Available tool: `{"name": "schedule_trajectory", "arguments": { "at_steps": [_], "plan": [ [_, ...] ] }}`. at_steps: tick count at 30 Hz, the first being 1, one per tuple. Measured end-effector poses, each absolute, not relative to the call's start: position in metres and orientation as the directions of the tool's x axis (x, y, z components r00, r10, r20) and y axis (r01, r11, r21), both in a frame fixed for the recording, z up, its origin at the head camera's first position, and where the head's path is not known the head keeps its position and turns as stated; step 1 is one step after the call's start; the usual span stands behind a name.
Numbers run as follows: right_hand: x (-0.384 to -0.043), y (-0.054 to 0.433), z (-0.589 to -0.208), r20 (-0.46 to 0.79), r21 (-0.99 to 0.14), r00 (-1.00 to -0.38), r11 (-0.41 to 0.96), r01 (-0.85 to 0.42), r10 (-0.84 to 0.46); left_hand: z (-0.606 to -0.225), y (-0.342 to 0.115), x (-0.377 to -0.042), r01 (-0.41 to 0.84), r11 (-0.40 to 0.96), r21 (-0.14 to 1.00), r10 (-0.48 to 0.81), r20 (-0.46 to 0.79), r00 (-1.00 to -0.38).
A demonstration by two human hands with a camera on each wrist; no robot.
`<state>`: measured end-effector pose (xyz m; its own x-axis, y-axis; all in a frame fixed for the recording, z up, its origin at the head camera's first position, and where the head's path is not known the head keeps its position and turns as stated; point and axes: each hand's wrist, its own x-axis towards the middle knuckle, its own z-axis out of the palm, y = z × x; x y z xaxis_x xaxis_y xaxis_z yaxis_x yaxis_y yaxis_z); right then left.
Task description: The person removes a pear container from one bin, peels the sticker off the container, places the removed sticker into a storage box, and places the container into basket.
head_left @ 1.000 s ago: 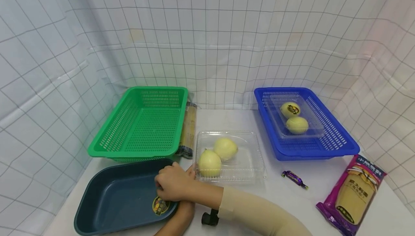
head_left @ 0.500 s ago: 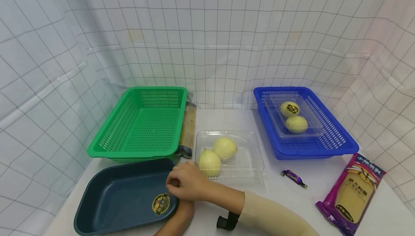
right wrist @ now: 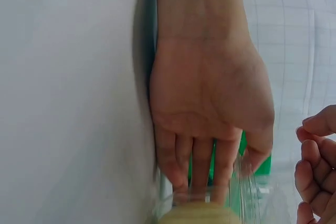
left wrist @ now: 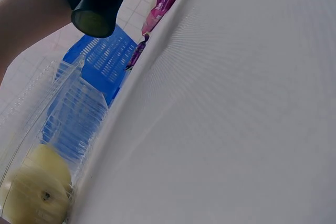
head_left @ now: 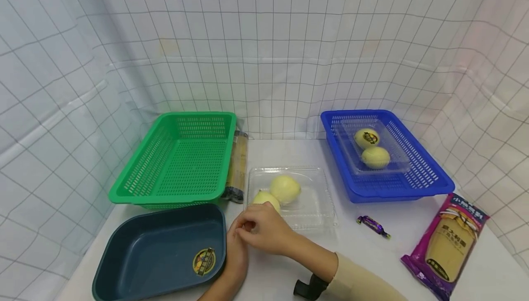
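Observation:
My left hand (head_left: 238,250) lies between the dark blue tray (head_left: 150,250) and the clear plastic box (head_left: 317,200). In the right wrist view its fingers (right wrist: 202,169) are nearly straight and reach the box's edge. Two pale yellow, pear-like fruits (head_left: 285,189) sit inside that box. My right hand (head_left: 269,228) hovers over the left fingers at the box's front left corner. Its thumb and forefinger come close together, the other fingers loosely bent, with nothing visible between them. A round yellow-and-black sticker (head_left: 204,262) is on the tray's inside right end.
Behind the tray stands a green basket (head_left: 186,167), beside it a long pack (head_left: 237,165) of pasta-like sticks. A blue basket (head_left: 396,195) holds another clear box (head_left: 347,147) with two fruits, one stickered. A purple wrapped candy (head_left: 373,226) and a purple pasta bag (head_left: 446,246) lie at right.
My right hand has moved right, from above the tray's right end to the clear box's front left corner. It has uncovered more of my left hand, which stays in place.

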<state>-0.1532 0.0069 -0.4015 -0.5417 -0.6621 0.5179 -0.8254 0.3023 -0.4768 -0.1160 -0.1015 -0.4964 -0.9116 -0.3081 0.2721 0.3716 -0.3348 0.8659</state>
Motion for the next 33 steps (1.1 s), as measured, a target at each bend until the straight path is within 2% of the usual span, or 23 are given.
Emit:
{"name": "schedule_trajectory", "arguments": {
  "at_steps": [4, 7, 15, 24, 33],
  "plan": [
    [-0.153, 0.022, -0.402, 0.545, -0.489, -0.559, 0.305, -0.817, -0.625, -0.479, -0.099, -0.115, 0.137, -0.226, 0.964, -0.344, 0.052, -0.938],
    [-0.153, 0.034, -0.402, 0.547, -0.495, -0.574, 0.318, -0.809, -0.609, -0.476, -0.099, -0.116, 0.029, -0.177, 0.984, -0.363, -0.038, -0.931],
    [-0.154, 0.065, -0.403, 0.546, -0.568, -0.631, 0.31, -0.762, -0.551, -0.475, -0.099, -0.114, 0.002, -0.146, 0.989, -0.361, -0.052, -0.931],
    [-0.15, 0.094, -0.404, 0.536, -0.603, -0.711, 0.384, -0.699, -0.455, -0.475, -0.099, -0.115, -0.002, -0.155, 0.988, -0.361, -0.058, -0.931],
    [-0.147, 0.118, -0.408, 0.603, -0.629, -0.738, 0.388, -0.673, -0.302, -0.475, -0.099, -0.115, -0.005, -0.153, 0.988, -0.364, -0.06, -0.93]
  ]
}}
